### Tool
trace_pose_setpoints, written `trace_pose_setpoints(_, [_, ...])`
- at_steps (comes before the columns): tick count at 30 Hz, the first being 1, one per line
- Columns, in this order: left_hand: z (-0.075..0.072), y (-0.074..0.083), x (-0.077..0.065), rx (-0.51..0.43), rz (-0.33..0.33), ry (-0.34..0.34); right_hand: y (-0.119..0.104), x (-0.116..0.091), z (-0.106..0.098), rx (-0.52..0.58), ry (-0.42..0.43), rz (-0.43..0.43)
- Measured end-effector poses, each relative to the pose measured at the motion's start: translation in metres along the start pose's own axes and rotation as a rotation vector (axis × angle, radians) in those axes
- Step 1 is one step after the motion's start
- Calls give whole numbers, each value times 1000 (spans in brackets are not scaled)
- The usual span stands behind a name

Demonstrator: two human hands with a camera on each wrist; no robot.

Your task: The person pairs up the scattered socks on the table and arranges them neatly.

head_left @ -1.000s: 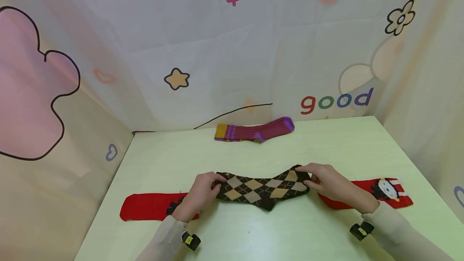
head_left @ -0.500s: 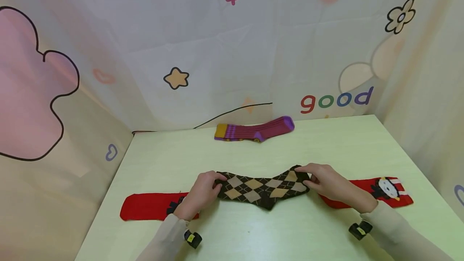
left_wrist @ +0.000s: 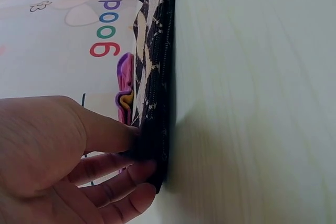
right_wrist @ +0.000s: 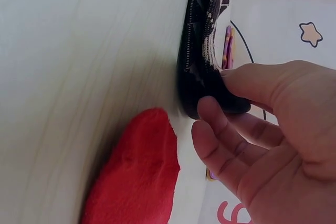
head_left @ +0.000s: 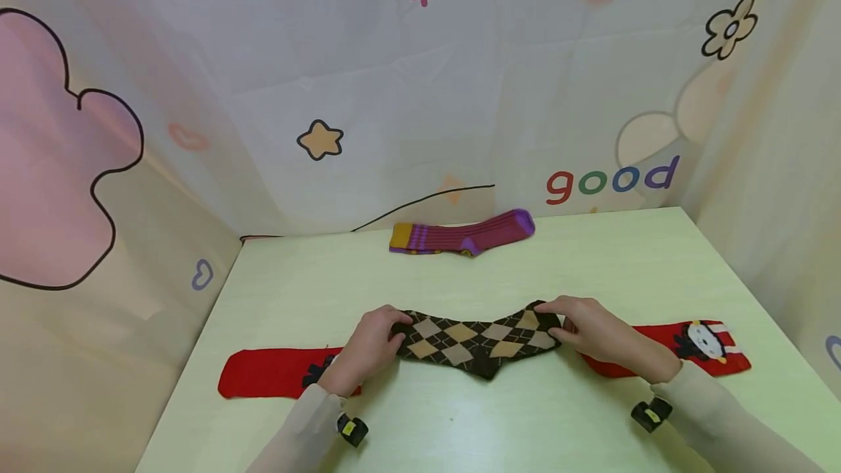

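Note:
A dark argyle sock (head_left: 460, 341) with tan and beige diamonds lies stretched sideways between both hands, its heel pointing toward the person. My left hand (head_left: 371, 345) pinches the cuff end, thumb on top and fingers curled at the edge, as the left wrist view shows. At the toe end, my right hand (head_left: 594, 331) pinches the sock between thumb and fingers. One red sock (head_left: 263, 373) lies under the left wrist, which hides part of it. Another red sock (head_left: 703, 349) with a white animal face is partly covered by the right forearm; its toe also shows in the right wrist view.
A maroon sock (head_left: 486, 237) with purple heel and toe and a mustard cuff lies at the back of the pale table (head_left: 453, 436). Behind and at both sides hangs a printed curtain (head_left: 407, 79). Each wrist carries a small black camera.
My left hand and the cuff end it holds have shifted very slightly to the right. The right hand and the other socks stay where they were.

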State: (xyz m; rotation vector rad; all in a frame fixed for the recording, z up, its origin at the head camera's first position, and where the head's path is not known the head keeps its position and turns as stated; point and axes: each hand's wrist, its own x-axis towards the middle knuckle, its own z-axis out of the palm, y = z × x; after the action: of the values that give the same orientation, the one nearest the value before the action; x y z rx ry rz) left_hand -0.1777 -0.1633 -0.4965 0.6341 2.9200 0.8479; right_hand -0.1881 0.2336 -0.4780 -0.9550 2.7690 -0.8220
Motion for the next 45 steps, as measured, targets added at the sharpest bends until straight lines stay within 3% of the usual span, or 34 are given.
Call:
trace_pose_setpoints(13, [2,-1,3,32,-2,-7,1,2,2,-58,-25,-13])
trace_pose_setpoints(45, [-3,2,5,53,-9,-43,0,1,-1,-39,-49,-7])
